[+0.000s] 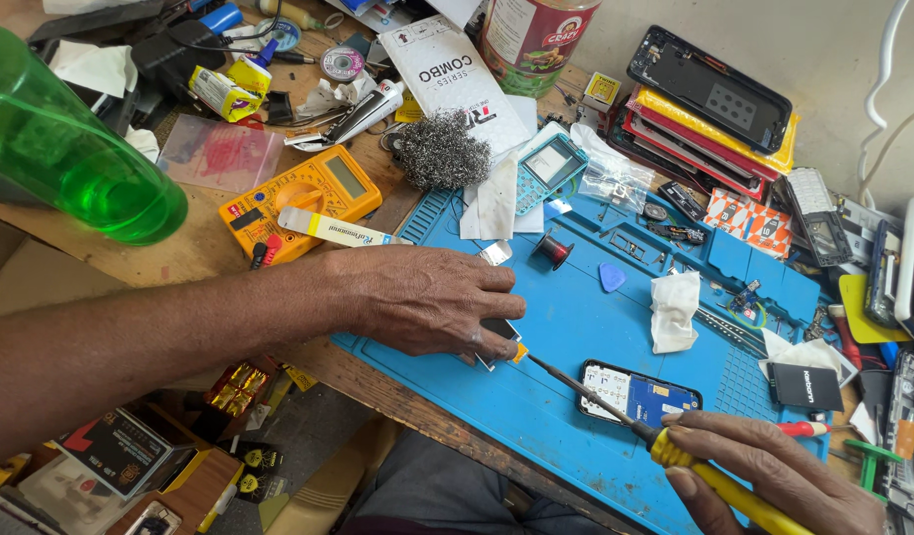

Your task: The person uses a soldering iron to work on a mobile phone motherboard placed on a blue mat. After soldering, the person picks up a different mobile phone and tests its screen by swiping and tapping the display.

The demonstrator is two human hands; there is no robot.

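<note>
Left hand [432, 300], centre frame, lies palm-down on the blue work mat [576, 327], fingers curled and pressing a small flat part [500, 335] against it. Right hand [774, 476], lower right, grips a yellow-handled screwdriver [615, 416], its tip aimed at that part but just short of it. Looks like the prying or unscrewing step; next move needs the tip brought to the part's edge (steady hold matters). An opened phone [637, 391] lies just beside the shaft, a white tissue [673, 309] above it; a yellow multimeter [303, 198] upper left.
</note>
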